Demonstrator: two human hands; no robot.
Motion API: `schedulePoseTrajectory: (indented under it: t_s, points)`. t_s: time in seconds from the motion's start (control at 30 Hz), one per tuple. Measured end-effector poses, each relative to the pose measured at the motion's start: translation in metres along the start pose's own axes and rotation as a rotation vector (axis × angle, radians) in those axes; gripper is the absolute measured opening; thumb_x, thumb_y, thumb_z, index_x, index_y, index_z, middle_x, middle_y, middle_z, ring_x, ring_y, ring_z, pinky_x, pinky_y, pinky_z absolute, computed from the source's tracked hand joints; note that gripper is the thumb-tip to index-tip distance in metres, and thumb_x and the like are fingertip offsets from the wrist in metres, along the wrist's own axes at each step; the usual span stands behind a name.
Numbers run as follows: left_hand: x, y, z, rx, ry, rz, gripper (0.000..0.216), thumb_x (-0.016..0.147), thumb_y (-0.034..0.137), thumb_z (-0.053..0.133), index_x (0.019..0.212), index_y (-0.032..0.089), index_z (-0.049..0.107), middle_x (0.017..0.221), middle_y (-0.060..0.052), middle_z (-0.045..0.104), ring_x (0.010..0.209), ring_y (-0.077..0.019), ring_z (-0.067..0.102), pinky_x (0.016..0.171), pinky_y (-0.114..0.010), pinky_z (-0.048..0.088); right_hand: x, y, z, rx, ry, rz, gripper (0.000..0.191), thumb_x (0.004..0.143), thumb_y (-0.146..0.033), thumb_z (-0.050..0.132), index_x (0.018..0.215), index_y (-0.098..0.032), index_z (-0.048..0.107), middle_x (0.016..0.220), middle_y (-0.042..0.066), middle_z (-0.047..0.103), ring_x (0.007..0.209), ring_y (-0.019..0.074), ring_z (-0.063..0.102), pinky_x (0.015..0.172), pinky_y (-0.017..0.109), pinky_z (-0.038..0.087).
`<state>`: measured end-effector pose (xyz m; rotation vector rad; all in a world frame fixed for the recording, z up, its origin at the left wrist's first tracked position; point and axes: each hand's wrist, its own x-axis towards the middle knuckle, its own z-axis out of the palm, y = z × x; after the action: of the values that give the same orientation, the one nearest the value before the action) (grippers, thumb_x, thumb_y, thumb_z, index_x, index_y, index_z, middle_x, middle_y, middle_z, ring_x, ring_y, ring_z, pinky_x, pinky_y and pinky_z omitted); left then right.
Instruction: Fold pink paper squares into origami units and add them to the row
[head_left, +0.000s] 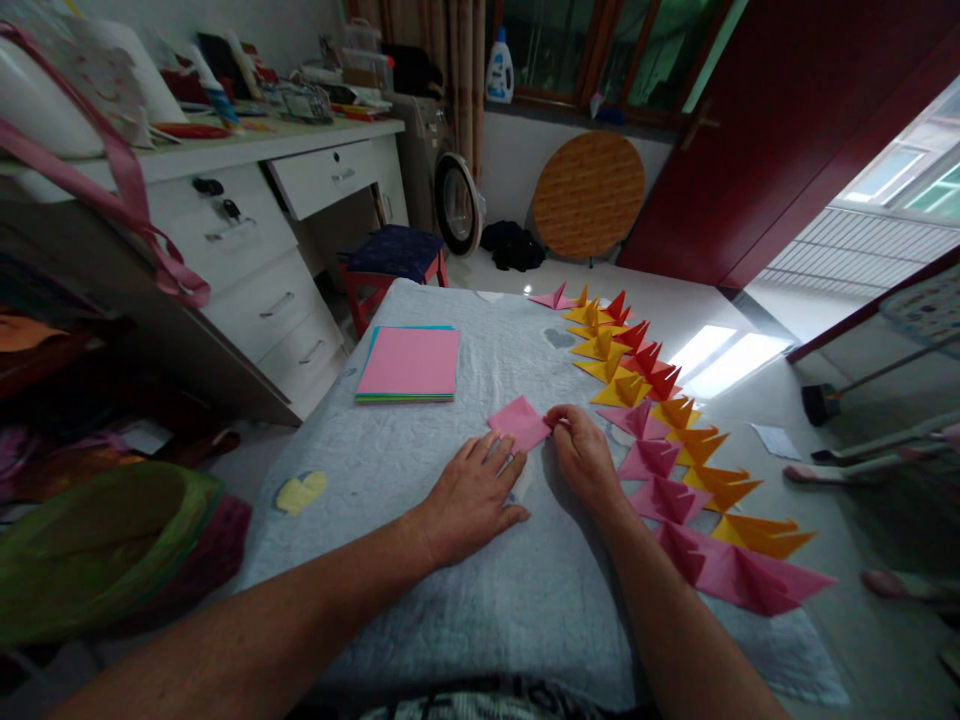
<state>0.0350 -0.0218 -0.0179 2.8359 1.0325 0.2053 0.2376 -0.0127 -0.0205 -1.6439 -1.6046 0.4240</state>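
A small folded pink paper [519, 422] lies on the grey-blue cloth-covered table [420, 600] in front of me. My left hand [474, 497] rests flat on the cloth with fingers spread, its fingertips touching the paper's near edge. My right hand [581, 452] is closed in a pinch on the paper's right corner. A stack of square coloured sheets [409, 364], pink on top, lies further back to the left.
Several folded paper pieces in pink [667, 497], orange [720, 485], yellow [604, 347] and red [649, 362] run in a row along the table's right edge. A white desk with drawers [255, 250] stands at left, a small stool [390, 262] behind the table, a green bag [97, 545] at lower left.
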Motion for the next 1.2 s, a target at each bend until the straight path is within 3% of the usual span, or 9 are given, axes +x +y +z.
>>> schedulePoseTrajectory:
  t_s: [0.13,0.27,0.33,0.43,0.63,0.87,1.03,1.2]
  points:
    - [0.001,0.0,-0.004,-0.023,0.004,0.019,0.068,0.091,0.055,0.061,0.142,0.013,0.048,0.147,-0.018,0.051,0.138,-0.0364,0.043,0.114,-0.051,0.034,-0.006,-0.006,0.0,-0.04,0.036,-0.123,0.031,0.095,-0.026,0.04,0.111,-0.014,0.063,0.111,0.016,0.069,0.107,0.026,0.064,0.098,0.043,0.047]
    - [0.002,0.001,-0.01,-0.093,0.003,0.043,0.059,0.088,0.049,0.067,0.135,0.015,0.055,0.143,-0.014,0.056,0.136,-0.0342,0.045,0.113,-0.049,0.037,-0.014,-0.019,0.004,-0.081,-0.246,-0.362,0.037,0.101,-0.028,0.037,0.127,-0.019,0.061,0.135,0.011,0.065,0.133,0.0229,0.053,0.12,0.049,0.022]
    - [0.003,0.002,-0.012,-0.128,0.007,0.038,0.055,0.087,0.045,0.071,0.132,0.017,0.058,0.144,-0.012,0.055,0.139,-0.0332,0.042,0.115,-0.049,0.036,-0.015,-0.025,0.007,-0.144,-0.393,-0.368,0.041,0.103,-0.032,0.035,0.136,-0.018,0.056,0.142,0.011,0.06,0.138,0.0222,0.049,0.122,0.05,0.017]
    - [0.003,0.002,-0.012,-0.153,0.007,0.031,0.06,0.085,0.045,0.073,0.135,0.018,0.055,0.148,-0.012,0.051,0.143,-0.0334,0.037,0.116,-0.05,0.035,-0.013,-0.028,0.009,-0.251,-0.496,-0.336,0.049,0.105,-0.038,0.032,0.146,-0.018,0.048,0.153,0.011,0.049,0.144,0.022,0.041,0.122,0.051,0.014]
    - [0.001,0.003,-0.01,-0.134,-0.022,0.028,0.066,0.086,0.052,0.069,0.137,0.013,0.053,0.143,-0.016,0.055,0.138,-0.0346,0.044,0.114,-0.053,0.036,-0.006,-0.025,0.01,-0.422,-0.502,-0.271,0.055,0.106,-0.045,0.025,0.152,-0.02,0.041,0.16,0.009,0.037,0.152,0.0239,0.027,0.122,0.053,0.016]
    - [0.004,-0.002,-0.013,-0.113,-0.018,-0.034,0.059,0.092,0.047,0.063,0.138,0.011,0.053,0.145,-0.015,0.055,0.135,-0.0283,0.05,0.114,-0.041,0.039,-0.005,-0.027,0.009,-0.541,-0.482,-0.169,0.059,0.106,-0.047,0.021,0.155,-0.018,0.037,0.163,0.007,0.029,0.153,0.028,0.023,0.122,0.058,0.015]
    - [0.009,-0.015,-0.003,0.006,0.005,-0.115,0.063,0.097,0.051,0.051,0.143,0.008,0.049,0.154,-0.019,0.046,0.143,-0.0311,0.042,0.117,-0.045,0.034,-0.007,-0.026,0.01,-0.595,-0.478,-0.16,0.059,0.105,-0.05,0.025,0.155,-0.02,0.037,0.164,0.007,0.028,0.153,0.0285,0.021,0.122,0.059,0.014]
    - [0.009,-0.019,0.001,0.045,0.035,-0.113,0.066,0.096,0.055,0.051,0.144,0.009,0.049,0.153,-0.021,0.045,0.144,-0.034,0.041,0.116,-0.049,0.034,-0.015,-0.027,0.01,-0.574,-0.441,-0.22,0.06,0.103,-0.048,0.036,0.154,-0.017,0.038,0.163,0.01,0.03,0.153,0.0314,0.019,0.122,0.062,0.01]
